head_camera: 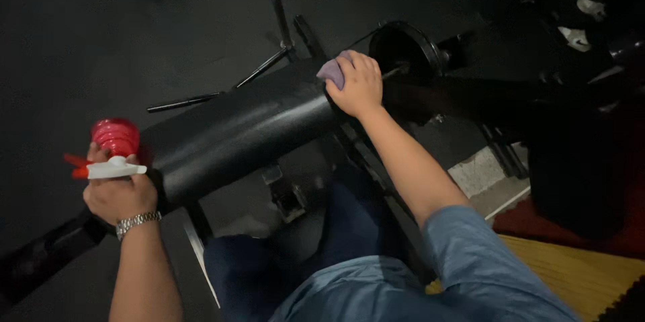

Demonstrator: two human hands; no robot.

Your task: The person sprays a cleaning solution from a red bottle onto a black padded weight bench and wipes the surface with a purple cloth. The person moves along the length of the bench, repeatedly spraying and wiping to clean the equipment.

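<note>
Purple cloth (332, 70) sits bunched under the right hand (358, 85), pressed against the far end of a black padded roller (245, 130); the fingers of that hand curl over the cloth, so the grip is closed on it, and only a small fold shows past the knuckles on the left side; the cloth lies between the palm and the top edge of the roller, touching both. Behind the hand a round black weight plate (405, 46) stands on its bar, just beside the fingertips. The roller runs across the view at a slant, from the right hand down to the left hand (119, 194); the left hand is shut around a red spray bottle (115, 136) with a white trigger head (115, 169), held upright at the near end of the roller, the bottle touching or just beside the padding; a silver wristwatch (138, 221) circles that wrist. The two hands are well apart, one at each end of the roller. Thin black metal rods (263, 66) stick out beyond the roller over a dark floor (101, 39); blue trousers and a blue sleeve (470, 248) fill the lower part of the view; a yellow mat (578, 275) lies at the lower right.
</note>
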